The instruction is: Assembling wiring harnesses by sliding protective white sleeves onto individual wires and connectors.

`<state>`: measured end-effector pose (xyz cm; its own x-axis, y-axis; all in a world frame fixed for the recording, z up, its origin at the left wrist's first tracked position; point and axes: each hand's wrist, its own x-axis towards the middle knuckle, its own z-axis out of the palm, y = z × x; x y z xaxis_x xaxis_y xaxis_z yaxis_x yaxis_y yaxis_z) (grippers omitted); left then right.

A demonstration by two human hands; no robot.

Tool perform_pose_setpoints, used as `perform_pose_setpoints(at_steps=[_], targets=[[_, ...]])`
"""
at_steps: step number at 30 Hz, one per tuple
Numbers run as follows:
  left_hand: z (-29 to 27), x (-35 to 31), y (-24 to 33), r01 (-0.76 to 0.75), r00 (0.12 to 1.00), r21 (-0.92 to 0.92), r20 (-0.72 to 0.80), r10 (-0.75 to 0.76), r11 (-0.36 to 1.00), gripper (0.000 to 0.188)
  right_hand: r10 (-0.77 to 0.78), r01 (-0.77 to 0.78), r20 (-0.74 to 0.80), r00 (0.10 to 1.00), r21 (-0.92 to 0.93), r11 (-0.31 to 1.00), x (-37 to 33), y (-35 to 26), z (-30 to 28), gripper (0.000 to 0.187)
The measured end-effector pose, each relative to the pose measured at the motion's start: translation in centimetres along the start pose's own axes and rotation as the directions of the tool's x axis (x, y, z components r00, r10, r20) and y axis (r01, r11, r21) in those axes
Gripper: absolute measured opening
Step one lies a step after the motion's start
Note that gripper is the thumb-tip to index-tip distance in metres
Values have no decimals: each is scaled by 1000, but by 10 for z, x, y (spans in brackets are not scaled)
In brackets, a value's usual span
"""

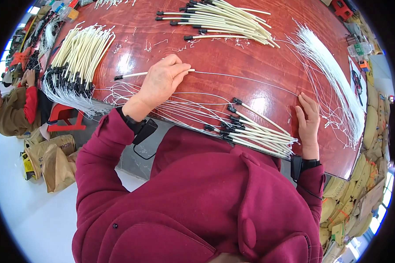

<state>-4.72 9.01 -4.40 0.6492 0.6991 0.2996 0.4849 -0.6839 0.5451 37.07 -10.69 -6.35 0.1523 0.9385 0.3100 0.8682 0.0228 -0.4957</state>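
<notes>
My left hand is closed on a thin cream tube with a black tip at its left end. From the tube's right end, a white cord runs across to my right hand, whose fingers pinch it at the far end. Between my arms, close to the table's front edge, lies a bundle of similar black-tipped tubes. Several loose white cords trail leftward from that bundle. Right of my right hand lies a long sheaf of white cords.
More black-tipped tubes are piled at the far middle and on the left of the red-brown table. A person in red sleeves sits at left near a red stool. Stacked sacks line the right side.
</notes>
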Motion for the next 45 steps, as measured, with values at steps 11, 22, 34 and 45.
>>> perform_pose_setpoints(at_steps=[11, 22, 34, 45], targets=[[3, -2, 2, -12, 1000, 23, -1, 12, 1000, 16, -8, 8, -8, 1000, 8, 1000, 0, 6, 2, 32], [19, 9, 3, -42, 999, 54, -7, 43, 998, 9, -20, 20, 41, 999, 4, 1000, 3, 7, 1, 35], [116, 97, 107, -582, 782, 222, 419, 462, 783, 10, -149, 161, 199, 969, -48, 986, 30, -42, 21, 48], [49, 71, 29, -32, 998, 182, 66, 20, 983, 25, -146, 158, 86, 986, -161, 974, 53, -11, 10, 57]])
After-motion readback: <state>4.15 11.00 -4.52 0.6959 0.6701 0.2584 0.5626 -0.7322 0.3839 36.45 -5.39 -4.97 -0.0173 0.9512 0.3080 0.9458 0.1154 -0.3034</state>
